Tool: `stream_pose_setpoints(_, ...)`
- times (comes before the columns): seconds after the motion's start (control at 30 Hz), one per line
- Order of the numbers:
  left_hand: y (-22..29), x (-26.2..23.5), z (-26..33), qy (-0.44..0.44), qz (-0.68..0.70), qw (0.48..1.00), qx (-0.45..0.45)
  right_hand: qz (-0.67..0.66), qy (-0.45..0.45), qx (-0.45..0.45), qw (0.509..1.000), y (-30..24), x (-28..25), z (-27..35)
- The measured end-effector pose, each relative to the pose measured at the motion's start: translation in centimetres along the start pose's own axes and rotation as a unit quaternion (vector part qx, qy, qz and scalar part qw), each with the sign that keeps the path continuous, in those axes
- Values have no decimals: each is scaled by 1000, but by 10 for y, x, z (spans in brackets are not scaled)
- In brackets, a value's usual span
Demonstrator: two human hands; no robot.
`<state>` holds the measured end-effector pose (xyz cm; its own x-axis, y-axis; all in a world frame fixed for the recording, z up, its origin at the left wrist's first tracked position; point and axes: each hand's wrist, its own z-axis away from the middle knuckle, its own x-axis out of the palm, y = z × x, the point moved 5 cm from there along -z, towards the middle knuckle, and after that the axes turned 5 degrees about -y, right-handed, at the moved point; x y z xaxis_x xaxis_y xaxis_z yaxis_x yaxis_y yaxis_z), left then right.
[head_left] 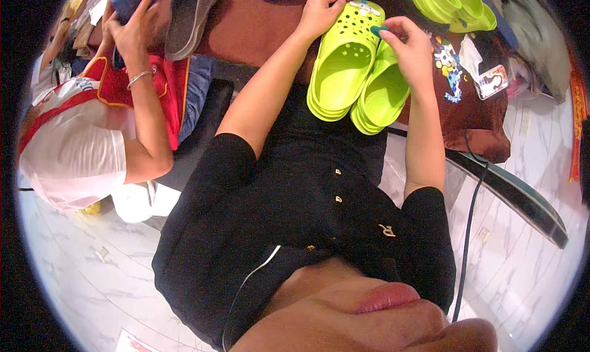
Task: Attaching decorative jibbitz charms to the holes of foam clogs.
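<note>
A pair of lime-green clogs lies in front of me, toes pointing away, with round holes in the uppers. The left clog (335,84) has a white figure-shaped charm (364,7) at its toe. My left hand (322,15) is closed at the far left side of that clog, fingers curled on its toe. Between the thumb and finger of my right hand (410,41) is a small teal charm (378,30), by the holes on the clog's right side. The right clog (386,97) sits partly under that hand. Several colourful charms (447,66) lie to its right.
Brown cloth (255,29) covers the work surface. More lime-green clogs (458,4) stand far right, near a white-edged picture card (493,83). At left, a grey clog (192,17) lies beside a co-worker's hand (129,35), which holds a dark blue item. A black cable (469,235) hangs at right.
</note>
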<state>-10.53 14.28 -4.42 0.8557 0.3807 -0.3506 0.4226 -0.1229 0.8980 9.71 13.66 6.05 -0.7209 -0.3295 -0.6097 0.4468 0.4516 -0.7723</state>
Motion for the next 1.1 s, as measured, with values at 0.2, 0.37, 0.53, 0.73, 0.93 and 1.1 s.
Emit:
stream_pose_setpoints(0.2,0,3,0,-8,16,1000,3,49,-74,5,996,12,21,-34)
stream_pose_setpoints(0.37,0,3,-1,-23,-10,1000,-7,87,-110,23,990,29,28,-55)
stream_pose_setpoints(0.53,-2,2,1,-13,2,1000,4,104,-113,0,988,29,32,-62)
stream_pose_setpoints(0.73,2,-1,2,-3,9,1000,14,126,-125,26,984,26,37,-65)
stream_pose_setpoints(0.93,7,-1,2,-21,18,1000,0,146,-94,5,985,16,46,-65)
stream_pose_setpoints(1.1,5,-7,3,-32,16,999,17,149,-102,10,983,14,51,-68)
